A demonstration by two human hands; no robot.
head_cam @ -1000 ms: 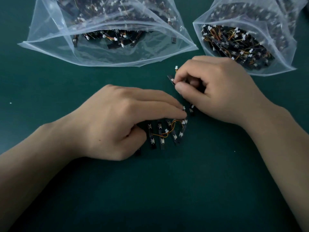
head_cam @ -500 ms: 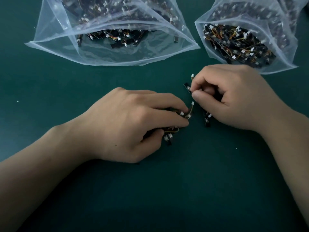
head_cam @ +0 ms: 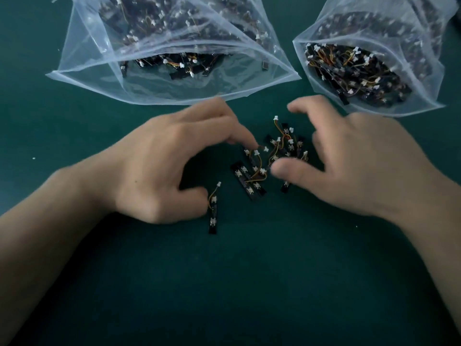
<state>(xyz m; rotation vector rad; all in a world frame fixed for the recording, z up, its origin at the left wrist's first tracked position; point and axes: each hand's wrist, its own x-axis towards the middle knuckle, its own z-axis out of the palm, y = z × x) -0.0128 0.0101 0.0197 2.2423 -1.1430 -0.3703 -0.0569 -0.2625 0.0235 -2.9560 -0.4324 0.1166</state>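
Note:
A small heap of black circuit strips with orange-yellow wires and white connectors (head_cam: 270, 158) lies on the green mat between my hands. My left hand (head_cam: 169, 168) arches over its left side, fingertips touching the strips, thumb beside a single loose strip (head_cam: 213, 211). My right hand (head_cam: 349, 161) is spread on the right side, thumb tip against the heap, fingers loosely bent above it. Both hands are motion-blurred and neither grips a piece.
Two clear plastic bags lie open at the back: a large one (head_cam: 82, 61) at left with several strips inside, a smaller one (head_cam: 429, 93) at right packed with wired strips. The green mat (head_cam: 249, 283) stretches toward me.
Both hands have opened up. The left let its gathered strips spread on the mat, the right released the strip it pinched. The heap now lies uncovered between them.

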